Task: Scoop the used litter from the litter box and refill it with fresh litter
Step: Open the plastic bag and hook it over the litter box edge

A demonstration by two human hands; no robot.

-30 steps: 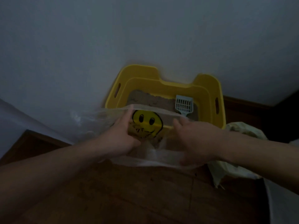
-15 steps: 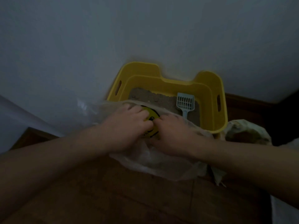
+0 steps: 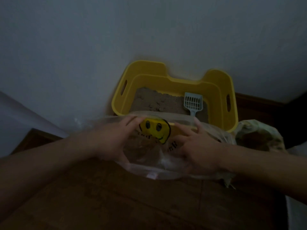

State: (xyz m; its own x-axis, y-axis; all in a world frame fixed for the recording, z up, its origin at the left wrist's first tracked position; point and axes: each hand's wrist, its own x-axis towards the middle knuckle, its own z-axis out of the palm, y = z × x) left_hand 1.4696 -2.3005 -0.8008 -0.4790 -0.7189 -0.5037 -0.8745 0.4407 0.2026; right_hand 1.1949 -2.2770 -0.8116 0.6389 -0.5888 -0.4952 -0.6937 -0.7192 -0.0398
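- Litter box (image 3: 182,81): yellow moulded plastic tub, rounded corners, slot handles cut in both side walls, back rim dipped in the middle. It sits on a dark wooden plank floor (image 3: 116,196), against a plain matte grey wall (image 3: 116,30).
- Brown litter (image 3: 154,102) inside the box, grainy and clumped, surface uneven.
- Pale blue plastic scoop (image 3: 193,101) with a slotted blade lies on the litter at the box's right side, handle toward the camera.
- Clear, thin, crinkled plastic bag (image 3: 149,165) is held in front of the box's near wall. A brownish mass shows through the film.
- Print on the bag: yellow smiley face (image 3: 154,130) with black outline. Black lettering (image 3: 173,145) beside it is blurred, unreadable.
- Left hand (image 3: 111,140): grips the bag's upper rim just left of the smiley, fingers curled over it.
- Right hand (image 3: 201,148): fingers spread on the film right of the smiley. Cannot tell whether it pinches.
- Second pale, wrinkled plastic bag (image 3: 259,135) with dark contents sits just right of the box.
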